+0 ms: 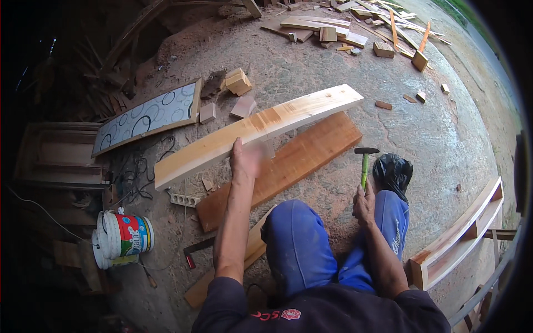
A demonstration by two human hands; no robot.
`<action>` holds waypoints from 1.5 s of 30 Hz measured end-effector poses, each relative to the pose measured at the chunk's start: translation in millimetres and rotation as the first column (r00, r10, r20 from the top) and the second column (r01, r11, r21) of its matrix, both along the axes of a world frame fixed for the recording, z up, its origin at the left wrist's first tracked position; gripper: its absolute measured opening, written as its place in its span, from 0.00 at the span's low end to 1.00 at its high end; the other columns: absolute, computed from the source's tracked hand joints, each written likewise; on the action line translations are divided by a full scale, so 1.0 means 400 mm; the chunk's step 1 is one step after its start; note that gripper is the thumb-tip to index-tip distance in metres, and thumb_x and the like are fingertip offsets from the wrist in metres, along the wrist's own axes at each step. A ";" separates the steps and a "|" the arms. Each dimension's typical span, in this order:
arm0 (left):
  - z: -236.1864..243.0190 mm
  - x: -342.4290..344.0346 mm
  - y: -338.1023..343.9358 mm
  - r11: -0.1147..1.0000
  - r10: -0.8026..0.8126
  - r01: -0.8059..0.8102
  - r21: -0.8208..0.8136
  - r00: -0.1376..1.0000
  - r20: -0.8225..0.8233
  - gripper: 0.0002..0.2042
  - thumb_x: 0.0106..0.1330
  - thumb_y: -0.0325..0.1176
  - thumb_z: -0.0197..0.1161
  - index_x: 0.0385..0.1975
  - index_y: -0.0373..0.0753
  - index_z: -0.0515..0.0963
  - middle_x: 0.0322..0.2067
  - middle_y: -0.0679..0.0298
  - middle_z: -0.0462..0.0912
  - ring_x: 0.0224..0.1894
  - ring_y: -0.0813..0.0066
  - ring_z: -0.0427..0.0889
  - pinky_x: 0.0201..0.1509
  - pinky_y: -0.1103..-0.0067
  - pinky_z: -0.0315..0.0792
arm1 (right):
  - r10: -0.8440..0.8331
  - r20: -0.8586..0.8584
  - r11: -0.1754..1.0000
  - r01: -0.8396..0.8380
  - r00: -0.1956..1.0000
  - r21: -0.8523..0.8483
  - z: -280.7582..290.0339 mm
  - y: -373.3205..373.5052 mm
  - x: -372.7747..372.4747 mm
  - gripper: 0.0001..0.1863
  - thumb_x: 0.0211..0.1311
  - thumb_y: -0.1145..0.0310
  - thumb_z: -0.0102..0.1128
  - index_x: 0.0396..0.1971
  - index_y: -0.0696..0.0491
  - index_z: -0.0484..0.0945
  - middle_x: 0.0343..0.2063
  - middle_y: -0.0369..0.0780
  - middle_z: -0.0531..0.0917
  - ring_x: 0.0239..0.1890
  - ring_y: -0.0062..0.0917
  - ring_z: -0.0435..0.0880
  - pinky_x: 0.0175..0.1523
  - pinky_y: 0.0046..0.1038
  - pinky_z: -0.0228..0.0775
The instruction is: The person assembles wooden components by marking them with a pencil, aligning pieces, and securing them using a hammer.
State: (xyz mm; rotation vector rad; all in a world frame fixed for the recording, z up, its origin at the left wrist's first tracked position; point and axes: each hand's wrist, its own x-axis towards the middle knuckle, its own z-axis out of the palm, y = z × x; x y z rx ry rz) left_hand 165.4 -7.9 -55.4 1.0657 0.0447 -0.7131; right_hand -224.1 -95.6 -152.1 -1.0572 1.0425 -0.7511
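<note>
In the head view my left hand (243, 158) grips a long pale wooden board (200, 155) by its underside and holds it slanted, rising to the right. Part of that hand is blurred. My right hand (363, 202) is closed round the green handle of a hammer (366, 158), its dark head upward, over my right leg. A reddish-brown plank (311, 152) lies on the ground beneath the pale board, and another lighter plank (202, 286) is partly hidden by my left arm.
Paint buckets (125, 236), a power strip (185, 200), a square (191, 258) and a patterned panel (147, 116) lie at the left. Wood offcuts (383, 49) are scattered ahead. A black plastic bag (391, 172) sits beyond my right foot; a wooden frame (449, 250) stands at the right.
</note>
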 end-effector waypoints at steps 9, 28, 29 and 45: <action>-0.199 -0.236 -0.038 0.966 -0.102 0.050 -0.254 0.975 -0.195 0.37 0.71 0.56 0.55 0.70 0.34 0.60 0.70 0.49 0.64 0.74 0.54 0.58 0.79 0.62 0.48 | 0.188 -0.582 0.691 -0.527 0.791 -0.494 -0.072 0.015 0.023 0.24 0.72 0.63 0.53 0.66 0.47 0.69 0.27 0.43 0.81 0.26 0.34 0.81 0.32 0.37 0.74; -0.042 -0.161 0.030 0.641 -0.675 0.129 0.756 0.563 0.476 0.26 0.62 0.57 0.67 0.42 0.37 0.79 0.39 0.55 0.83 0.40 0.66 0.82 0.41 0.71 0.75 | 0.347 -0.768 0.452 -0.813 0.539 -0.366 0.077 0.094 0.243 0.27 0.65 0.70 0.50 0.64 0.36 0.72 0.34 0.46 0.80 0.34 0.45 0.84 0.37 0.44 0.77; -0.023 -0.157 0.003 0.647 -0.722 -0.165 0.745 0.182 0.667 0.30 0.59 0.56 0.70 0.50 0.36 0.79 0.48 0.49 0.81 0.52 0.60 0.80 0.55 0.64 0.74 | 0.353 -0.773 0.417 -0.828 0.527 -0.374 0.071 0.090 0.237 0.26 0.66 0.70 0.50 0.64 0.36 0.72 0.34 0.46 0.80 0.34 0.45 0.84 0.37 0.45 0.77; -0.109 -0.123 -0.071 0.506 -0.855 -0.511 0.695 -0.190 0.483 0.41 0.51 0.51 0.74 0.68 0.52 0.66 0.70 0.48 0.60 0.69 0.45 0.59 0.69 0.49 0.54 | 0.366 -0.788 0.434 -0.840 0.495 -0.326 -0.024 0.016 0.136 0.21 0.67 0.62 0.57 0.59 0.38 0.75 0.37 0.43 0.81 0.37 0.44 0.85 0.40 0.43 0.78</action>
